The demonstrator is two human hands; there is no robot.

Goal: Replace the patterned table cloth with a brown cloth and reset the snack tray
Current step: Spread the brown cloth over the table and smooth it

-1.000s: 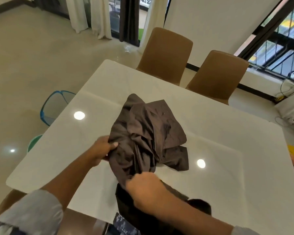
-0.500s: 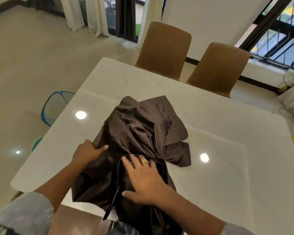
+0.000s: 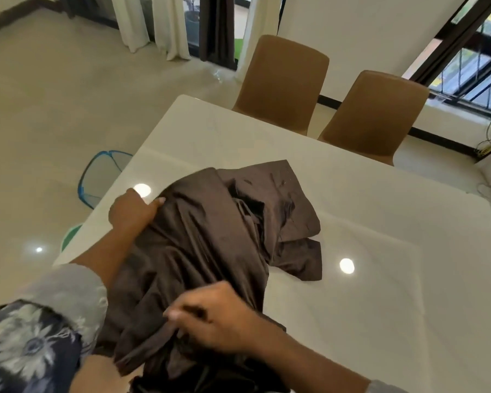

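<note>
Brown cloth: the brown cloth [image 3: 210, 236] lies as a crumpled heap on the near half of the white table [image 3: 380, 222], and its near part hangs over the edge toward the person.
Left hand: the left hand [image 3: 131, 208] is at about 10 o'clock of the heap, and it grips the left border of the cloth with curled fingers [image 3: 158, 202].
Right hand: the right hand [image 3: 219, 319] is at 6 o'clock of the heap, near the table edge, and it pinches a fold between the thumb and the bent fingers.
What changed: half a second ago the right hand lay flat on the cloth with spread fingers; now it has closed on a fold. The left hand has moved outward, toward 9 o'clock, and the cloth on that side is drawn longer and smoother.
Meaning for the task: in my judgement the person is searching for the edges in order to open the cloth. It is not yet spread, and most of the table is uncovered.
Not seen: the patterned cloth and the snack tray are not in view, so the tray step seems still to come.
Surroundings: two brown chairs [image 3: 281, 86] stand at 12 to 1 o'clock behind the table; a blue-rimmed basket [image 3: 102, 174] is on the floor at 9 o'clock.
</note>
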